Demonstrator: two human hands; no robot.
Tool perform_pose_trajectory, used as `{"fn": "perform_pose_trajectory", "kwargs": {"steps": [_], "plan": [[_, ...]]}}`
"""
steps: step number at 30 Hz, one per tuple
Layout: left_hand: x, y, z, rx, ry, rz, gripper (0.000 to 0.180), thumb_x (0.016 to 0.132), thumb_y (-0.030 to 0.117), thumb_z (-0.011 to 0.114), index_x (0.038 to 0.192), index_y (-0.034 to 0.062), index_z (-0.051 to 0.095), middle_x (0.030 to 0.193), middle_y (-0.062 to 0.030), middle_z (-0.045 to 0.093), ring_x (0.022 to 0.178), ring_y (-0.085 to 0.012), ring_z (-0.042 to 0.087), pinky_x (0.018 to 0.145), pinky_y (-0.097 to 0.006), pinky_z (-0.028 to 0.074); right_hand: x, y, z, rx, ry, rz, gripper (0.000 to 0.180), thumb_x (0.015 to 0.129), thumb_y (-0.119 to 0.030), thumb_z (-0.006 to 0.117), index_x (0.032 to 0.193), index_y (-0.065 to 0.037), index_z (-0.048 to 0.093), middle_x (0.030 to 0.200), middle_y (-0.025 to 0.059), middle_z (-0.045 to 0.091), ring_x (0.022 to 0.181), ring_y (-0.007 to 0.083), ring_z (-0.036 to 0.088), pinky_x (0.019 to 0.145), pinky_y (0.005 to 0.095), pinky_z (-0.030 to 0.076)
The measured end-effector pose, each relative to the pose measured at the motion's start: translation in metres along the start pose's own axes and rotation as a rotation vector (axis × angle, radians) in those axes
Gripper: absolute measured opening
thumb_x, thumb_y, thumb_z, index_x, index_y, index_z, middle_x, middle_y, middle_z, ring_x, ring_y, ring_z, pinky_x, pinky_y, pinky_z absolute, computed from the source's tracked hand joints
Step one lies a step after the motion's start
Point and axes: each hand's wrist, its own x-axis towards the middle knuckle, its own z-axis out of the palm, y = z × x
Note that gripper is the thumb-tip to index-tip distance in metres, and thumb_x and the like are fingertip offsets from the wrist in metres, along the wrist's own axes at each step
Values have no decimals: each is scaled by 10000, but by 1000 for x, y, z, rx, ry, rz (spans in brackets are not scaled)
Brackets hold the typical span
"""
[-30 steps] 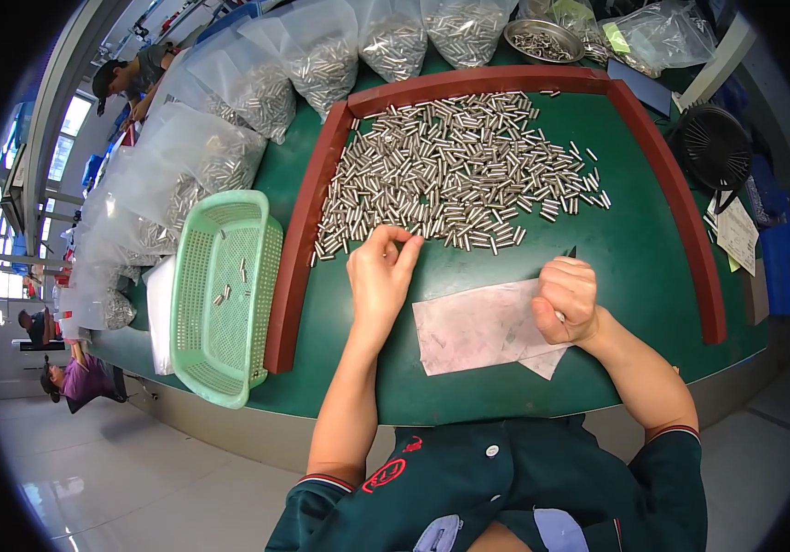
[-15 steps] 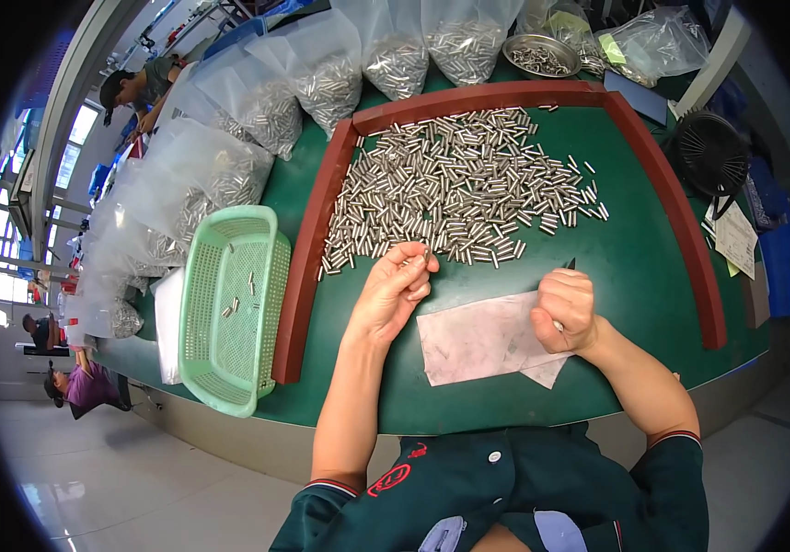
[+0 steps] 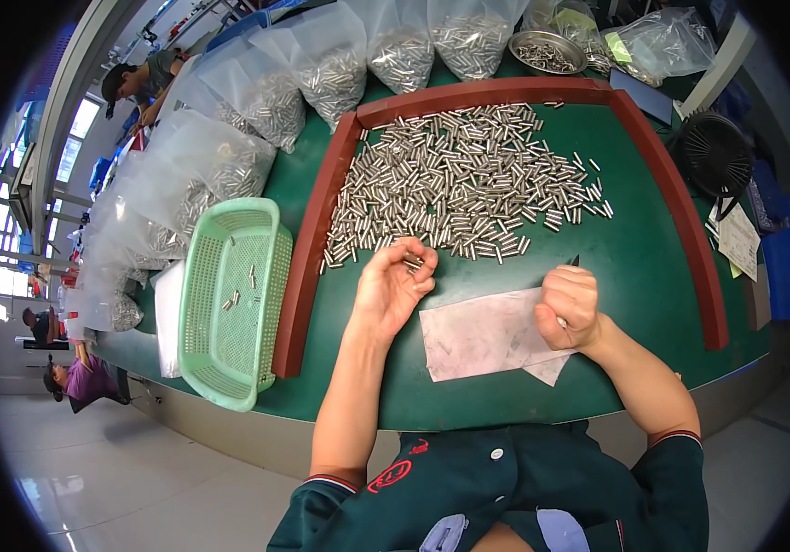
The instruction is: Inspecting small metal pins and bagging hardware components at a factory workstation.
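My left hand (image 3: 389, 293) is at the near edge of a heap of short metal pins (image 3: 468, 179). Its fingers are curled, and small metal pins (image 3: 412, 265) show between thumb and fingertips; how many is unclear. My right hand (image 3: 570, 309) forms a fist around a slim tool (image 3: 575, 261). Only the tool's dark pointed end sticks out above the fist and a pale end shows near the thumb, so its kind is hidden. Below and beside that fist lies a stained pinkish cloth (image 3: 473, 339) on the green table (image 3: 395, 391).
A dark red frame (image 3: 307, 248) borders the heap on three sides. Left of it stands a green plastic basket (image 3: 191, 317) with a few pins inside. Clear bags of pins (image 3: 330, 78) line the back and left. A metal bowl (image 3: 547, 53) and black fan (image 3: 715, 152) stand right.
My left hand has turned and its fingers have loosened a little, so pins now show between them. My right hand stays nearly in place with the tool.
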Motion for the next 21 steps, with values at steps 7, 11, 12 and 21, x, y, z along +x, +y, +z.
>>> {"fn": "perform_pose_trajectory", "kwargs": {"steps": [7,11,12,21], "plan": [[17,-16,2,1245,342,643,173,786,168,627,724,24,554,502,33,391,430,-80,337,417,-254,292,-2,-1,0,2,1,1,244,629,-54,564,474,-58,376,468,51,333,376,210,318,378,317,242],[17,-28,4,1781,500,747,212,721,190,700,737,17,578,436,-45,365,386,-178,335,416,-315,311,0,-2,-1,0,-3,-2,246,632,-54,564,475,-58,375,468,51,334,376,211,319,377,317,242],[17,-28,3,1782,498,747,212,721,190,700,737,17,578,436,-45,365,386,-178,335,416,-315,311,0,-2,-1,-1,-1,-3,247,632,-53,564,475,-58,374,468,51,335,377,210,320,377,317,244],[4,-10,10,305,90,145,88,802,60,591,796,62,504,739,-35,524,544,-66,338,500,-208,297,1,-1,-3,-6,8,3,252,622,-44,570,472,-60,368,468,51,341,379,211,326,376,315,250]]}}
